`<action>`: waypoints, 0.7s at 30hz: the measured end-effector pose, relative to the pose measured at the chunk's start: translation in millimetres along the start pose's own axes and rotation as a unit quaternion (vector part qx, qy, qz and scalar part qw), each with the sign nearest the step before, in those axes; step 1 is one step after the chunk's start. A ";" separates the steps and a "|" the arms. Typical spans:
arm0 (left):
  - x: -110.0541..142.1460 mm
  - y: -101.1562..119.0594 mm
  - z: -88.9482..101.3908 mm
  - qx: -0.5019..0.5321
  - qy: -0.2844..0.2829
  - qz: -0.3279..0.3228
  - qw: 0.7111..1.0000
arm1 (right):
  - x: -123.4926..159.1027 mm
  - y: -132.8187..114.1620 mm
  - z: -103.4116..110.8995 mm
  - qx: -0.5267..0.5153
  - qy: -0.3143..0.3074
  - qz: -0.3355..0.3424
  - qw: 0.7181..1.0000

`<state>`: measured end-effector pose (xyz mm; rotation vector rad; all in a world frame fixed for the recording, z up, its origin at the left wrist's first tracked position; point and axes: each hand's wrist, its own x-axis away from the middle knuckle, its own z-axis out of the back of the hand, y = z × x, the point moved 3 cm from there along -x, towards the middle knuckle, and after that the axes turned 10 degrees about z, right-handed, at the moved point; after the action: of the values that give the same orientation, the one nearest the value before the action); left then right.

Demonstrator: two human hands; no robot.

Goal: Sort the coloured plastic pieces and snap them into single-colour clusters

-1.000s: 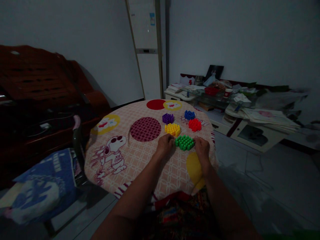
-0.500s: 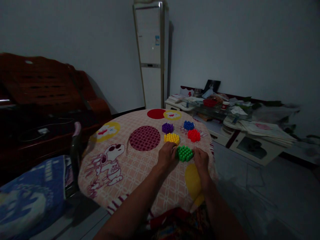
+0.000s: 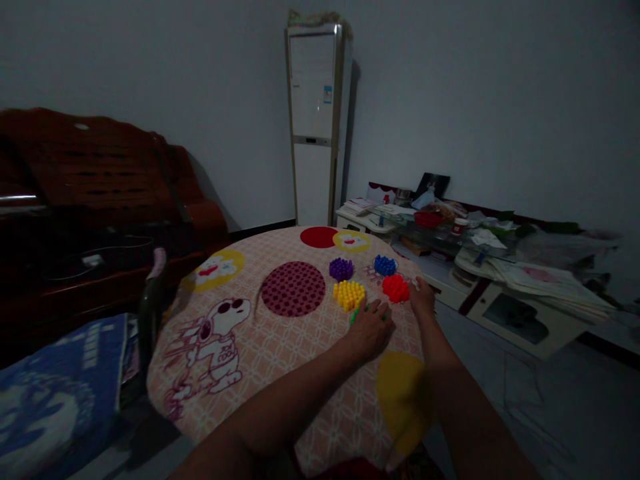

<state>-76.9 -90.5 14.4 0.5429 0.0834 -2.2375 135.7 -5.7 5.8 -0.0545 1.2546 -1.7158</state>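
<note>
My left hand (image 3: 371,327) lies over the cluster of green beads (image 3: 354,315), fingers spread, and hides most of it. At the right side of the table my right hand (image 3: 423,296) is beside the red bead cluster (image 3: 395,289), its fingers partly stretched toward the red edge; whether they touch is hard to make out. Just beyond my left fingers sits the yellow bead cluster (image 3: 349,295). Farther back are a purple cluster (image 3: 341,269) and a blue cluster (image 3: 385,265). All of these knobbly groups rest on the patterned tablecloth (image 3: 280,347).
A wooden bench (image 3: 90,173) stands at the left, near a blue printed cloth (image 3: 65,393). Behind the table is a tall white cabinet-like unit (image 3: 315,120). To the right, a low cabinet (image 3: 510,313) carries papers, bags and a red-and-white cup (image 3: 459,227).
My left hand has moved from the green cluster's left side to over it. My right hand has left the green cluster and gone up and right, beside the red one. The view has shifted slightly.
</note>
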 end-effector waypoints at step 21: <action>61.0 -275.9 64.0 -0.013 0.022 0.482 0.876 | 111.6 -197.3 -213.0 -0.346 -0.446 0.165 0.809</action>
<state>-337.8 35.4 15.3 0.4717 -0.1162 -1.2425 -167.3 64.6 1.6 -0.9138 0.9857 -0.6638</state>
